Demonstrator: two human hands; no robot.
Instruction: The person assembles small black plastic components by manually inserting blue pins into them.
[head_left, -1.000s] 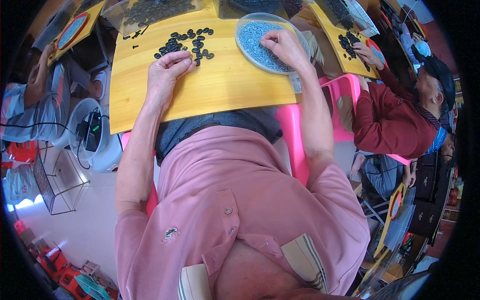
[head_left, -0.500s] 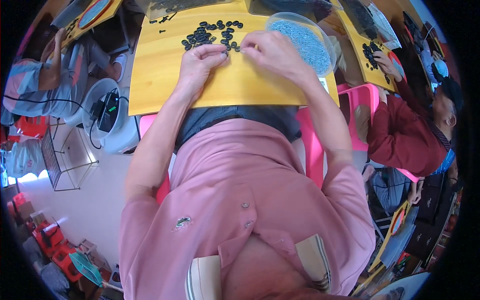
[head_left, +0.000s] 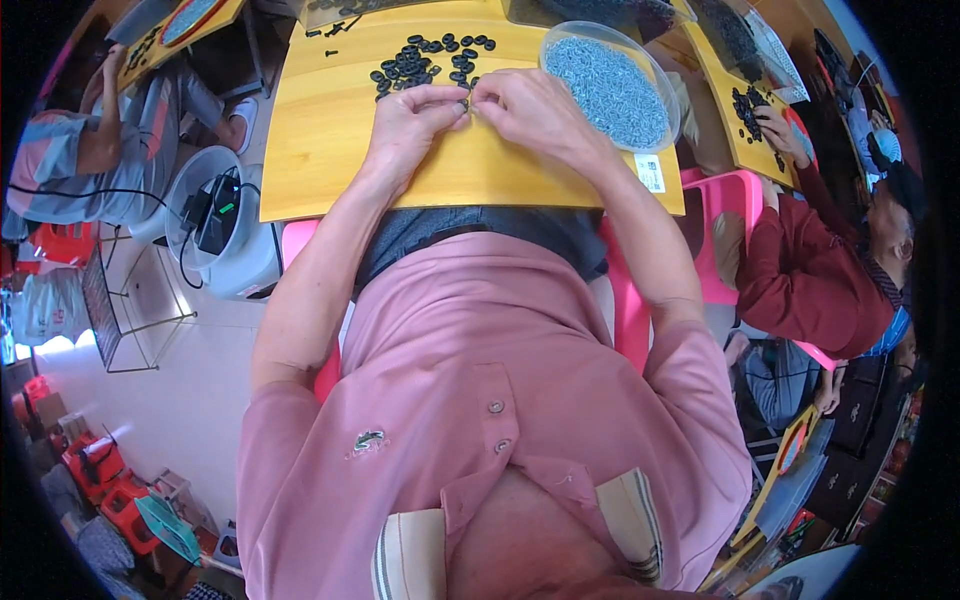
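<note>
Over the yellow table my left hand [head_left: 412, 132] and my right hand [head_left: 530, 112] meet, fingertips almost touching. The left thumb and forefinger pinch a small dark piece, mostly hidden. My right thumb and fingers are pressed together beside it; what they hold is too small to make out. Just beyond the fingers lies a loose pile of small black oval parts [head_left: 408, 66], with more scattered to its right. Close to my right hand stands a round clear tub [head_left: 672, 95] full of small silvery-blue metal pieces.
The wooden tabletop [head_left: 320, 150] ends just before my lap. Clear bins [head_left: 590, 14] of dark parts stand at its far edge, near a few black screw-like pieces [head_left: 332, 53]. On the right, a co-worker's hand [head_left: 782, 132] reaches over black parts; another person sits left.
My right hand has moved left and slightly nearer, so its fingertips now meet those of my left hand. The view has shifted slightly.
</note>
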